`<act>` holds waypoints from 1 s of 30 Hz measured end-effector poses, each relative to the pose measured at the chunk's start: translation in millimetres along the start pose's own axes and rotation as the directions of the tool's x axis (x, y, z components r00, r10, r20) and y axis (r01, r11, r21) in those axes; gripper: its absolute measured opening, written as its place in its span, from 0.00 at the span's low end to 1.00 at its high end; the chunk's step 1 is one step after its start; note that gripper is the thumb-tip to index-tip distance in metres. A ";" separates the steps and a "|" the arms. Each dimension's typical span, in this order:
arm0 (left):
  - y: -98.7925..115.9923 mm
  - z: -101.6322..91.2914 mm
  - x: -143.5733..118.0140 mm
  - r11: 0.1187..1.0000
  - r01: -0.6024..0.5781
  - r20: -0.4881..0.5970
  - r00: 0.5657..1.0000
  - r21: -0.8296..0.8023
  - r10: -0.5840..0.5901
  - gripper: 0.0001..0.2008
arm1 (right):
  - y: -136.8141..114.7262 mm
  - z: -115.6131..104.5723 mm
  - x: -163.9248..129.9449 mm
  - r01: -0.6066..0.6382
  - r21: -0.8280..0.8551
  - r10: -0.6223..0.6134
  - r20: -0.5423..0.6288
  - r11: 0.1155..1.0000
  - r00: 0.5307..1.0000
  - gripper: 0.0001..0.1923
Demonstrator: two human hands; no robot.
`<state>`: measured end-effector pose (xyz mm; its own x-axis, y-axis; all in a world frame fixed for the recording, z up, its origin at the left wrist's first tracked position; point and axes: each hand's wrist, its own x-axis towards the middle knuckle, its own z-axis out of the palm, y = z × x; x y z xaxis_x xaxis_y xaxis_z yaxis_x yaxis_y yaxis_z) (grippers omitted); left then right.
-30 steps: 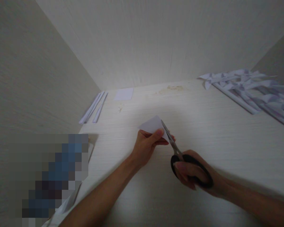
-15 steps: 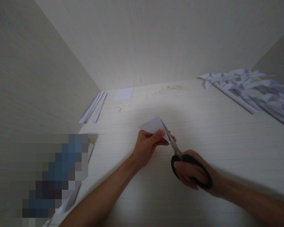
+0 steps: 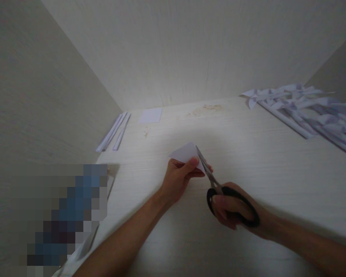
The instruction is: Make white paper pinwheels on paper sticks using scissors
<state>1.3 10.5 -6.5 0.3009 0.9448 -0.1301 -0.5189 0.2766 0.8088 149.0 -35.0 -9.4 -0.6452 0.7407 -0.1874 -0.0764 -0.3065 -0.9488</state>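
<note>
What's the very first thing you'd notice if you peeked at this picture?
Right in the middle, the left hand pinches a small folded white paper while the right hand works black-handled scissors into its edge. At the far right of the pale table lies a heap of white paper pinwheels. By the back left wall rest thin paper strips and a little paper square.

Small paper-craft work nook, likely home or office; exact type can't be told. A pale wood-grain desk [image 3: 248, 154] is boxed in by matching panels on the back and both sides. Folded paper strips [image 3: 113, 132] and a white square sheet [image 3: 150, 115] are laid at the far left; a pile of folded paper pieces [image 3: 308, 109] is stacked far right.
</note>
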 end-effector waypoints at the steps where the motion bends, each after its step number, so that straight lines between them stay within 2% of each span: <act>1: 0.3 -2.0 1.6 1.000 -0.003 -0.009 1.000 -0.026 0.003 0.09 | 1.3 -1.3 -0.1 0.016 0.014 -0.016 0.021 1.000 1.000 0.23; 4: 3.6 -9.2 7.3 0.985 -0.001 -0.065 0.998 -0.172 -0.010 0.06 | 4.0 -4.7 -1.0 0.061 0.023 -0.063 0.091 0.998 0.994 0.23; 8: 10.6 -16.2 12.0 0.914 0.056 -0.100 0.989 -0.402 -0.105 0.15 | 4.8 -6.1 -1.7 0.084 -0.006 -0.083 0.116 0.996 0.990 0.24; 11: 13.4 -17.0 12.3 0.868 0.090 -0.106 0.981 -0.489 -0.162 0.20 | 4.8 -5.4 -1.5 0.060 -0.038 -0.055 0.115 0.997 0.992 0.24; 18: 11.1 -15.0 12.1 0.851 0.122 -0.118 0.970 -0.510 -0.210 0.21 | 1.7 -4.6 -1.5 0.048 -0.119 -0.034 0.117 0.992 0.993 0.24; 30: 12.0 -10.9 10.8 0.856 0.141 -0.134 0.963 -0.498 -0.236 0.22 | 4.7 -3.6 -0.1 0.016 -0.119 -0.003 0.108 0.993 0.994 0.23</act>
<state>-10.4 25.9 -4.4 0.3051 0.8676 -0.3926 -0.8004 0.4570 0.3880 151.4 -34.4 -14.8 -0.7231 0.6730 -0.1557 0.0045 -0.2208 -0.9753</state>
